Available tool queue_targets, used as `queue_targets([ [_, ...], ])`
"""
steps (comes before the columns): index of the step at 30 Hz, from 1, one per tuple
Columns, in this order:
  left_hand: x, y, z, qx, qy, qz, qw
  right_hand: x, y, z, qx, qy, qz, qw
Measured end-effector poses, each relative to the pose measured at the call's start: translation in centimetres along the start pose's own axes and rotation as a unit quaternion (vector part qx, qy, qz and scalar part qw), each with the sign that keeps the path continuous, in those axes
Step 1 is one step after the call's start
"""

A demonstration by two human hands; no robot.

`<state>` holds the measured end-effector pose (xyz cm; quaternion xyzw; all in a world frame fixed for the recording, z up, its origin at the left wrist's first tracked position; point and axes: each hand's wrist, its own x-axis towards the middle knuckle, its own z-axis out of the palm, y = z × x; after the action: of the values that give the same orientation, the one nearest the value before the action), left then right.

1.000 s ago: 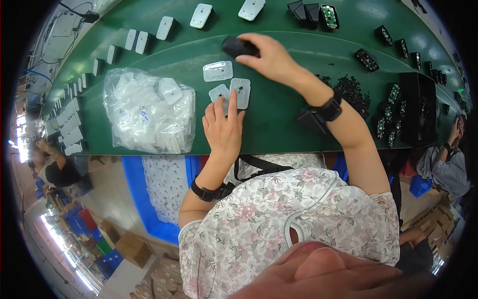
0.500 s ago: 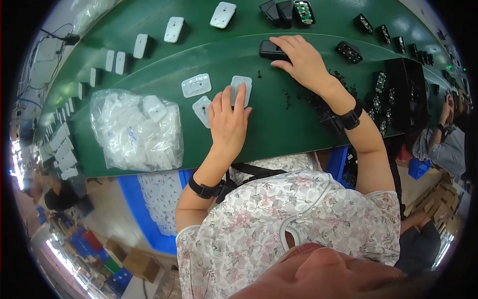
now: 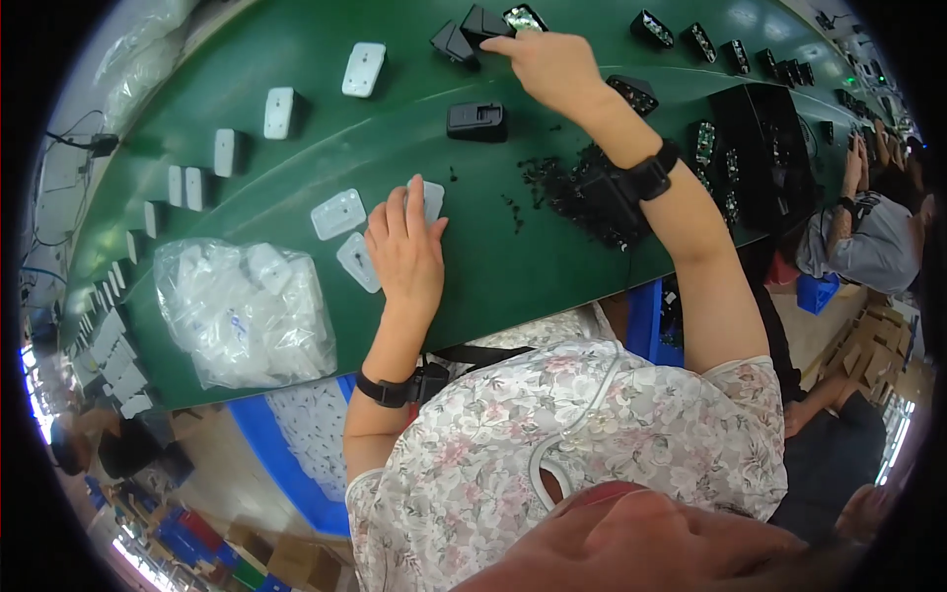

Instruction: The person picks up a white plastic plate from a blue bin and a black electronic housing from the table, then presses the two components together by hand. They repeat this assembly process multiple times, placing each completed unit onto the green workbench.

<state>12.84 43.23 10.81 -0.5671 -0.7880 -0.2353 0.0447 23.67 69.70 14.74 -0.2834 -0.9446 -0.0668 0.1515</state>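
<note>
My left hand (image 3: 406,252) lies with its fingers stretched out over a translucent white plastic cover (image 3: 426,202), touching it. Two similar covers sit left of it: one above (image 3: 338,214), one below (image 3: 358,262). My right hand (image 3: 554,71) is at the far side of the table, open, with one finger stretched left toward a black plastic housing (image 3: 485,24); its other fingers are mostly hidden. Just beyond this hand a black case with a green circuit board (image 3: 524,18) shows. A black rectangular housing (image 3: 477,121) stands on the green table between my hands, under neither of them.
A clear bag of white parts (image 3: 247,316) lies at the left. Small black pieces (image 3: 582,192) are heaped at right, near a large black bin (image 3: 764,148). White housings (image 3: 279,112) line the far left; black cases (image 3: 698,41) line the far right. Co-workers sit farther right.
My right hand has let go of the black rectangular housing and moved farther away, to the black cases. My left hand stays on the white cover. The whole view has shifted.
</note>
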Motion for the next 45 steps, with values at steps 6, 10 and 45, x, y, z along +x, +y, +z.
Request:
queue_targets([
  [6, -0.4, -0.4, 0.4, -0.036, -0.002, 0.03, 0.999, -3.2, -3.1, -2.0, 0.104, 0.066, -0.027, 0.992],
  [10, -1.3, -1.0, 0.2, -0.028, 0.002, -0.034, 0.999, -4.6, -5.5, -0.7, 0.149, 0.083, -0.086, 0.982],
  [45, 2.5, -2.9, 2.6, -0.184, 0.052, 0.045, 0.981, -6.2, -6.8, 0.2, 0.503, 0.018, 0.053, 0.862],
])
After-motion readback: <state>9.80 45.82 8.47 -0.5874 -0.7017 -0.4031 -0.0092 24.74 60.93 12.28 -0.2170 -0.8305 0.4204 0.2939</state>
